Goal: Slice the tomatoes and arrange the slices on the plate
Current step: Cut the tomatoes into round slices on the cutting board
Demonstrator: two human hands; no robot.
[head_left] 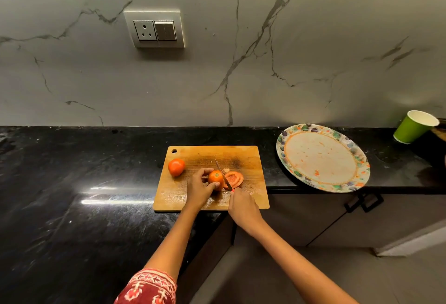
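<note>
The left hand (pixel 199 189) curls over the tomato (pixel 215 179) at the middle of the board (pixel 246 159), thumb in front, fingers behind. The right hand (pixel 241 204) is closed round the handle of the knife (pixel 223 176), whose blade meets the tomato's cut side. Slices (pixel 233 179) lie at 3 o'clock of it, touching. A whole tomato (pixel 176 166) sits at 10 o'clock, near the board's corner. The plate (pixel 359 171), at 2 o'clock off the board, holds no slices yet. The fruit looks light, smooth-skinned and soft inside, so it would likely roll or squash; hold it on its uncut flank, fingertips tucked back. Wet slices are probably floppy: lift them by the edges.
</note>
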